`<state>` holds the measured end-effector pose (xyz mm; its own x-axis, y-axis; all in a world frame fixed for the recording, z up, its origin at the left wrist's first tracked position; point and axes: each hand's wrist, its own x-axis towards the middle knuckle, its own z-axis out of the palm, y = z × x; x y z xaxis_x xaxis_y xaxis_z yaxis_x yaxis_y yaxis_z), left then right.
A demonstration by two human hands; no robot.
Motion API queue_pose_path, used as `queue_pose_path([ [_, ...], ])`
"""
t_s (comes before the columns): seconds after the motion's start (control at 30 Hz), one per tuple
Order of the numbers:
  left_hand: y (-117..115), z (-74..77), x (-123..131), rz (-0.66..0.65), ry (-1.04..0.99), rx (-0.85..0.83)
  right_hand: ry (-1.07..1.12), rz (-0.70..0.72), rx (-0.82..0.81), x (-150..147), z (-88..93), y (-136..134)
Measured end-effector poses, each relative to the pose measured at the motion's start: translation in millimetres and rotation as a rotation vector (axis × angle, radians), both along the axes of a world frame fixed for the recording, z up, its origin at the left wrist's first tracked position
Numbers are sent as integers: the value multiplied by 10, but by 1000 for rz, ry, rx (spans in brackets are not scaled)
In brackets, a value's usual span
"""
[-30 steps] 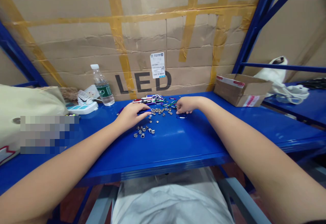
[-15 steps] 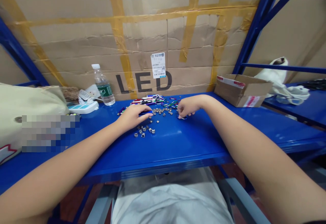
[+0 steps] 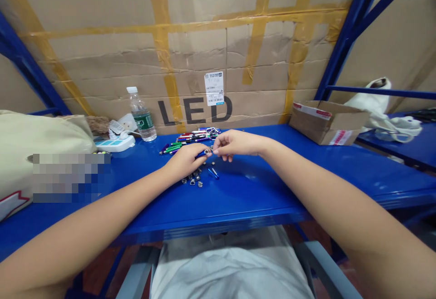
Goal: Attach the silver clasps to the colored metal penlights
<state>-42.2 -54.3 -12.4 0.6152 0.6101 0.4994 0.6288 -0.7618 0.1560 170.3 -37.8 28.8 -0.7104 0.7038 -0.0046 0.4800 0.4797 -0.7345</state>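
Note:
My left hand (image 3: 185, 159) is closed round a small blue tube (image 3: 203, 153) whose silver end points right. My right hand (image 3: 231, 144) pinches its fingertips together right at that silver end; what it pinches is too small to name. Both hands hover just above the blue shelf top (image 3: 259, 190). Under them lie a small heap of silver metal caps (image 3: 192, 180) and a loose blue tube (image 3: 214, 172). Behind the hands lies a pile of coloured little tubes (image 3: 190, 136), red, green, blue and purple.
A water bottle (image 3: 142, 116) stands at the back left beside a white power strip (image 3: 116, 143). A beige bag (image 3: 41, 149) fills the left. An open cardboard box (image 3: 327, 121) sits at the right. A large taped "LED" carton (image 3: 194, 63) forms the back wall.
Both hands have lifted from the scattered parts and come together at the middle. The left hand now holds a blue tube and the right hand's pinch meets its end.

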Motion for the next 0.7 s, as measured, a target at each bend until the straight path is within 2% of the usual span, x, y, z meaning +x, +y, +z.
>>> queue_pose_path([
  [0.07,-13,40,-6,46,-8,-20,-67,-58,56,-5,-2,-8],
  [0.17,-40,131,-44,115,-46,-28,-290,-85,195,-38,-11,-74],
  [0.27,-33,192,-101,201,-87,-30,-476,13,324,-120,-41,-177],
  [0.37,-6,184,-130,191,-73,-49,-556,81,416,-183,-77,-222],
  [0.47,-3,147,-109,126,-31,-83,-532,84,450,-153,-83,-163],
  [0.6,-32,121,-53,66,-13,-167,-322,65,351,-42,-45,-50],
  [0.7,-38,113,-26,75,-5,-196,-252,62,322,-18,-24,-37],
])
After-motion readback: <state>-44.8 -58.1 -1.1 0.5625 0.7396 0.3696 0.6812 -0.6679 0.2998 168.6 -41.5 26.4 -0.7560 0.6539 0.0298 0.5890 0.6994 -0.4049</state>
